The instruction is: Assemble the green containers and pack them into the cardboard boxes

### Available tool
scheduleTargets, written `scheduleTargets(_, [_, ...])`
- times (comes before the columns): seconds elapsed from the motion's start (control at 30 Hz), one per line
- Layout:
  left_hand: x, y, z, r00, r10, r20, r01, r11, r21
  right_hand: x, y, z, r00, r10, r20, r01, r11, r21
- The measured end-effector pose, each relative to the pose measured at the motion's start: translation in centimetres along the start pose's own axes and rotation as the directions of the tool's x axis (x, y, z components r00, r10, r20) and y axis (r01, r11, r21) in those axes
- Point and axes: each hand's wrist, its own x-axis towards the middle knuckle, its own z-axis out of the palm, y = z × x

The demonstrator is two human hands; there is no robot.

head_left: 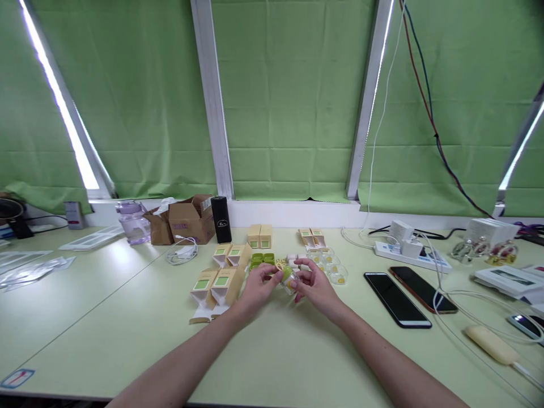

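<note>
Over the table (pixel 293 357), a clear-and-green container (pixel 289 279) was pinched by left hand (pixel 259 286) and right hand (pixel 318 288); judged light, slippery, best gripped around the sides.

Small item (pixel 289 280): clear-walled, with yellow-green contents; pale yellow ring at its upper end; held tilted, partly covered. Green square-topped pieces (pixel 256 259): grouped just beyond, to the left. Pale cylinders (pixel 293 259): clustered just behind the item. Clear moulded pieces (pixel 338 274): yellow spots noted, laid to the right. Beige cartons (pixel 228 281): green-panelled, tilted, at left; white inner flaps exposed on the nearest.
</note>
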Motion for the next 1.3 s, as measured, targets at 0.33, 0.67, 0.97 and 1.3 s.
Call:
scheduleTargets(0.33, [0.01,0.24,-0.03,1.000,-0.019,-0.008,0.019,1.000,0.022,-0.23,0.07,-0.10,0.997,-0.033,0.072,0.033,0.999,0.000])
scheduleTargets(0.67, [-0.07,0.30,-0.24,1.000,0.010,0.001,-0.010,0.999,0.048,-0.72,-0.21,-0.15,0.985,-0.079,0.156,0.086,0.996,-0.040])
scheduleTargets(0.97, [-0.08,0.15,-0.17,1.000,0.003,-0.019,-0.002,0.998,0.056,-0.78,-0.18,-0.01,0.983,-0.079,0.165,0.086,0.996,-0.038])
scheduleTargets(1.3, [0.00,-0.36,-0.18,1.000,0.000,-0.019,0.001,0.999,0.045,-0.73,-0.06,0.08,0.985,-0.073,0.159,0.078,0.996,-0.030])
